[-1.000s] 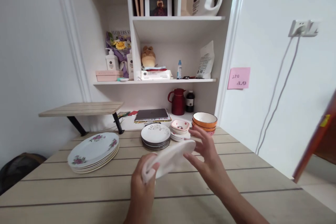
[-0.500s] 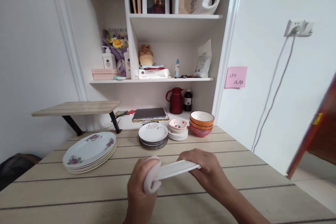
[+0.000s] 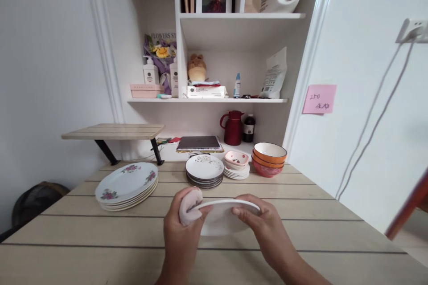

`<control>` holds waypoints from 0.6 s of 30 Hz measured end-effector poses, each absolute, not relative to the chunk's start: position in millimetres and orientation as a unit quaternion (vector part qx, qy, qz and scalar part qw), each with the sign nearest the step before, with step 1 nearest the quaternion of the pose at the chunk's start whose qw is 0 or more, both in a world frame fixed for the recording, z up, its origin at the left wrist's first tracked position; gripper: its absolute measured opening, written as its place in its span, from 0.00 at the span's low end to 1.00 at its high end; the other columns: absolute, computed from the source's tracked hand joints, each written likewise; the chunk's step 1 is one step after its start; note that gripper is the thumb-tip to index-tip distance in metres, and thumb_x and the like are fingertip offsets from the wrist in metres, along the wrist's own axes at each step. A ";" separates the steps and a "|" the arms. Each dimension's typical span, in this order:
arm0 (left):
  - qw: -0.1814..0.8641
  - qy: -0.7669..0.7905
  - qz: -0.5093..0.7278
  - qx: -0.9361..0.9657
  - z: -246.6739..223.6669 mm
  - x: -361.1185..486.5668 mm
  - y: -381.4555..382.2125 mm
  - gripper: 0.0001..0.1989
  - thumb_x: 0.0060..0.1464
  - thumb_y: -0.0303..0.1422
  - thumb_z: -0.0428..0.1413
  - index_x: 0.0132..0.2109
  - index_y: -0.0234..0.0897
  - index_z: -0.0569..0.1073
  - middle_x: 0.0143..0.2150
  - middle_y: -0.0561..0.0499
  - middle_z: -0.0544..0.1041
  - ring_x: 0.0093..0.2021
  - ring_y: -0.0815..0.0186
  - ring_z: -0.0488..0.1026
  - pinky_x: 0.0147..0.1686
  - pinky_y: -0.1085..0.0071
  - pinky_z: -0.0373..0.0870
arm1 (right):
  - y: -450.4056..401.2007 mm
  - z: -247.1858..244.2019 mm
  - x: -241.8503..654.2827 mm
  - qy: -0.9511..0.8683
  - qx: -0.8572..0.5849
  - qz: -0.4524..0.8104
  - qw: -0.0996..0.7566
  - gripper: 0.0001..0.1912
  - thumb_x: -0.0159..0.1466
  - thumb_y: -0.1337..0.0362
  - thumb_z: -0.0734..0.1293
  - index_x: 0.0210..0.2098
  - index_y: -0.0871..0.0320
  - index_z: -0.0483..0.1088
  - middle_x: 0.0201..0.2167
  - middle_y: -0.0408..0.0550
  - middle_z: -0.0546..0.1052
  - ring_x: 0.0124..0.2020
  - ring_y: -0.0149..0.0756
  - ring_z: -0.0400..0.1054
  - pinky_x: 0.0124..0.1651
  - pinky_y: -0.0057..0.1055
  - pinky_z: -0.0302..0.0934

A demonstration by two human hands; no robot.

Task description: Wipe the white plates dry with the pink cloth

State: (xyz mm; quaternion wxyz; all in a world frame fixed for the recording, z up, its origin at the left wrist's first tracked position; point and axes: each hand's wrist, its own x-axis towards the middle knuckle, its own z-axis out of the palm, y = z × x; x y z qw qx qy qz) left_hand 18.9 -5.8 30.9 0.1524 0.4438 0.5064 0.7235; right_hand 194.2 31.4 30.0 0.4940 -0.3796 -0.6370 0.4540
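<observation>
A white plate is held up on its edge above the table, its pale face toward me. My left hand is closed around a pale pink cloth, which is folded over the plate's left rim. On the right side, my right hand grips the plate, thumb on the near face and fingers behind the rim. Beyond the hands stand a stack of dark-rimmed plates, small white plates with small square bowls on top, and orange and red bowls.
Large floral plates are stacked at the left of the slatted table, below a small raised shelf. At the back are a laptop, a red jug and a dark bottle.
The plate has turned from nearly edge-on, so its pale face now shows. My right thumb has come onto that face. The view has shifted, moving the background rightward.
</observation>
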 end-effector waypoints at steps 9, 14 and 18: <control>0.347 0.481 0.703 0.393 33.0 16.1 -5.8 0.22 0.44 0.42 0.63 0.44 0.34 0.74 0.40 0.45 0.80 0.40 0.59 0.76 0.37 0.69 0.73 | 31.2 34.0 191.1 -0.475 -0.327 0.603 0.551 0.23 0.53 0.56 0.73 0.45 0.61 0.73 0.35 0.52 0.79 0.36 0.46 0.72 0.36 0.37 0.65; 0.486 0.379 0.717 0.326 28.0 39.7 -6.7 0.28 0.43 0.44 0.63 0.50 0.36 0.70 0.41 0.45 0.81 0.36 0.62 0.78 0.35 0.70 0.74 | 28.8 38.9 186.4 -0.358 -0.311 0.653 0.590 0.27 0.53 0.56 0.74 0.49 0.62 0.71 0.40 0.55 0.79 0.39 0.48 0.73 0.38 0.39 0.68; 0.477 0.436 0.706 0.289 20.3 53.1 -5.3 0.32 0.38 0.46 0.65 0.48 0.31 0.72 0.31 0.46 0.81 0.25 0.63 0.76 0.22 0.72 0.70 | 23.8 41.2 178.8 -0.313 -0.298 0.683 0.588 0.31 0.53 0.53 0.73 0.52 0.63 0.69 0.43 0.58 0.79 0.40 0.50 0.73 0.41 0.43 0.69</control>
